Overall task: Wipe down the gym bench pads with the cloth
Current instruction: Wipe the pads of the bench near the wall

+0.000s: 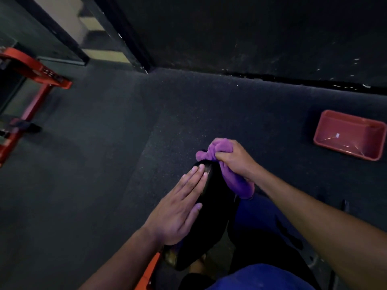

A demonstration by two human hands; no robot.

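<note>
On a dark rubber gym floor (104,143), I see a person bent over a black bench pad (213,206) that runs from bottom centre up toward the middle of the view. My left hand (180,206), as I watch it from afar, lies flat with straight fingers pressed together against the pad's left side. My right hand (234,160) is curled tight around a bunched purple cloth (222,149) at the pad's far end, with a loose tail of the cloth hanging down along the pad's right edge. The two hands sit on opposite sides of the pad, apart. To the right, well away, a red plastic tray (322,130) rests on the floor; a red metal frame (31,65) stands at far left.
</note>
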